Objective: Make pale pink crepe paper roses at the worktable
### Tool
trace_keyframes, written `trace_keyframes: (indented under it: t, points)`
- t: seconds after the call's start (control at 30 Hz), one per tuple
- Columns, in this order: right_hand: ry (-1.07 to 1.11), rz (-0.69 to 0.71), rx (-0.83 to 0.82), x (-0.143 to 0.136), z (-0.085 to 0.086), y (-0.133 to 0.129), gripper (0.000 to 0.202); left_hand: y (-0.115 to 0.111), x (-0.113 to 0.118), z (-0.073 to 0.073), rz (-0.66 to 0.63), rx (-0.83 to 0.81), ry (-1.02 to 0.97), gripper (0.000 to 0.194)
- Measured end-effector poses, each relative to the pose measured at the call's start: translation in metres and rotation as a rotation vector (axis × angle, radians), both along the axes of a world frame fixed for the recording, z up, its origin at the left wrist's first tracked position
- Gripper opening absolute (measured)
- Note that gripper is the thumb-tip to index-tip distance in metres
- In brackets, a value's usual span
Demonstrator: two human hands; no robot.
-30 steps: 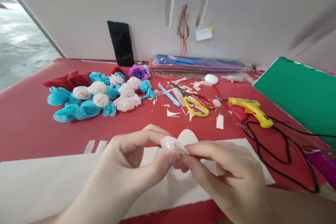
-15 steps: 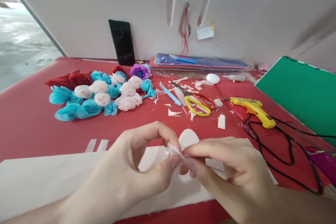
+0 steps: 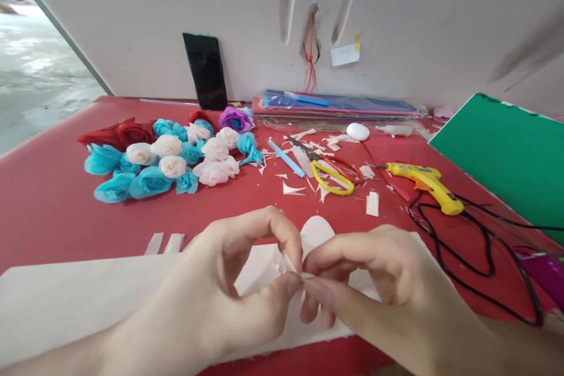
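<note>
My left hand (image 3: 247,282) pinches a small white paper flower (image 3: 280,265) between thumb and forefinger; its crinkled tip peeks out on the left side. Its lower end lies between the thumb and forefinger of my right hand (image 3: 374,282), where the fingers meet those of the left. Most of the flower is hidden by the fingertips. Just behind the hands, a rounded pale paper petal (image 3: 317,231) lies on a long white paper sheet (image 3: 88,294) that runs beneath both hands.
Blue, white, red and purple paper flowers (image 3: 152,182) are grouped at the left. Yellow-and-red-handled scissors (image 3: 332,178), a blue pen (image 3: 286,158) and paper scraps (image 3: 372,204) lie mid-table. A yellow glue gun (image 3: 425,185) trails black cable (image 3: 489,247) at right, by a green board (image 3: 506,158).
The right hand's fingers have shifted and curled at the flower's base. A thin stem that showed below the right hand is now out of sight. The left hand keeps its pinch.
</note>
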State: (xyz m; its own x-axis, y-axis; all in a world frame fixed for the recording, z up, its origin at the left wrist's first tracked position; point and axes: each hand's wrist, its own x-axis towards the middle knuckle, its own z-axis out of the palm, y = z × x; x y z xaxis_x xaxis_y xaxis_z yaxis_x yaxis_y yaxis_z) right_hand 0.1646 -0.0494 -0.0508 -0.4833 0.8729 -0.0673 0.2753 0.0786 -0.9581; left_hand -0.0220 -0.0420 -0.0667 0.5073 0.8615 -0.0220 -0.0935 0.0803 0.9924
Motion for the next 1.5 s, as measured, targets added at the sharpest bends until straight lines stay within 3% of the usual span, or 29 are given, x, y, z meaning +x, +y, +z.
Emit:
trace_keyframes:
  t: [0.17,0.37,0.63,0.83,1.17,1.5]
  points:
    - [0.204,0.062,-0.289,0.001,0.003,0.003,0.029,0.001,0.002,0.002,-0.007,-0.025,-0.013,0.025]
    - [0.272,0.031,-0.520,-0.005,0.003,0.003,0.010,0.003,-0.001,0.003,-0.052,-0.033,0.035,0.025]
    - [0.272,0.040,-0.609,0.001,-0.002,0.002,0.015,0.002,-0.006,-0.003,-0.166,-0.004,0.040,0.020]
    - [0.298,0.062,-0.645,0.003,-0.004,0.004,0.015,0.004,-0.007,-0.003,-0.111,0.130,0.169,0.019]
    - [0.251,0.109,-0.660,0.003,0.001,0.006,0.015,0.002,-0.008,-0.004,-0.075,0.168,0.144,0.029]
    - [0.257,0.138,-0.720,0.001,0.003,0.010,0.017,0.003,-0.009,-0.005,-0.119,0.161,0.173,0.028]
